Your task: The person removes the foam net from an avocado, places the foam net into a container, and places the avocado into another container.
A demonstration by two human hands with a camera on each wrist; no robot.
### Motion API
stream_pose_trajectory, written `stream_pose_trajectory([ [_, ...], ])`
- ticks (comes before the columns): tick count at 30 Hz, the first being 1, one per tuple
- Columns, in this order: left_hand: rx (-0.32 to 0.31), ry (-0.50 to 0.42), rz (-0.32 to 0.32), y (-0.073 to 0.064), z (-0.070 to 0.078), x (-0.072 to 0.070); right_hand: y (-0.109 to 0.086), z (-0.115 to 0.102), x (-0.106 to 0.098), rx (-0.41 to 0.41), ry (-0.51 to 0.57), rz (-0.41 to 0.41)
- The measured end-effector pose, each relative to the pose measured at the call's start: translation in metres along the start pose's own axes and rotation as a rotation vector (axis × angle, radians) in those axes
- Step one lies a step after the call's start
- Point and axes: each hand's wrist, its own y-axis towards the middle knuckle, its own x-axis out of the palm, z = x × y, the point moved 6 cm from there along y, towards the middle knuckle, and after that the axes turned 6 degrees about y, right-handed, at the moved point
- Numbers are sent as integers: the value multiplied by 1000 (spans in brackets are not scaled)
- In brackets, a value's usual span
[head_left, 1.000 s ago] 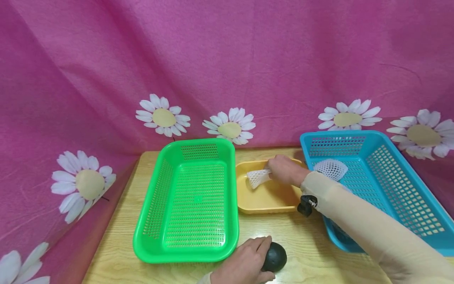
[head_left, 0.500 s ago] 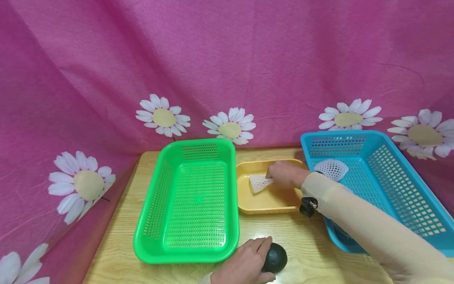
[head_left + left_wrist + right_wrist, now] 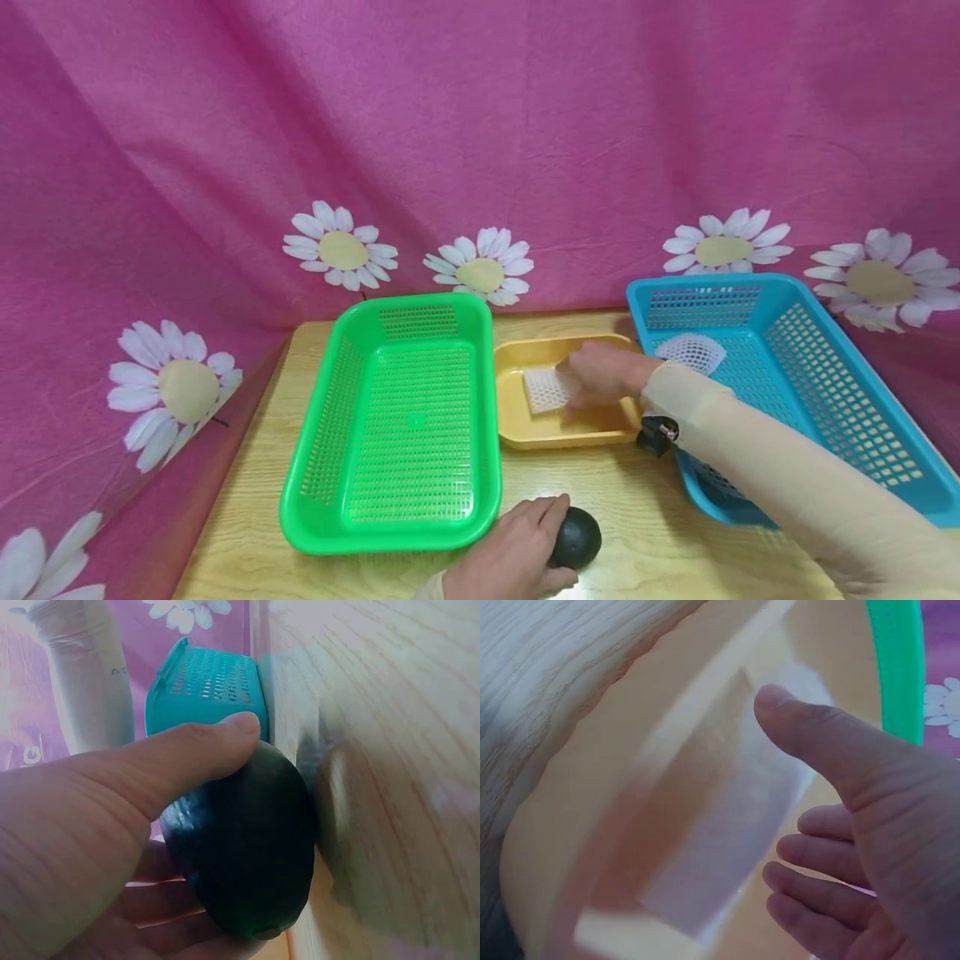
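A dark, almost black avocado (image 3: 244, 844) lies on the wooden table, in front of the trays. My left hand (image 3: 506, 552) holds it, thumb on one side and fingers curled round the other. Inside the yellow tray (image 3: 517, 429) a white foam net sleeve (image 3: 543, 390) lies flat. My right hand (image 3: 606, 372) is over the tray at the sleeve's right end. In the right wrist view, the thumb and fingers of this hand stand apart beside the foam net sleeve (image 3: 727, 817), with nothing gripped between them.
A green slotted basket (image 3: 390, 537) stands left of the yellow tray. To the right is a blue basket (image 3: 795, 367) holding a rounded white foam net (image 3: 692, 354); my right sleeve (image 3: 780, 479) crosses over it. Behind everything hangs a pink flowered cloth (image 3: 585, 150).
My right hand has lowered the foam net sleeve into the yellow tray and let go of it. My left hand keeps its hold on the avocado. The head view has shifted slightly.
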Motion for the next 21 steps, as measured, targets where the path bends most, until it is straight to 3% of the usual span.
stream_pose_trajectory([
  [6, -11, -7, 1, 1, 0, 0, -14, -3, -10, 38, -31, 16],
  [12, -24, 16, 0, 2, -2, 2, -32, -15, -22, -76, -41, 109],
  [21, -49, -5, -35, 2, 3, 4, -69, -38, -25, -139, 9, 188],
])
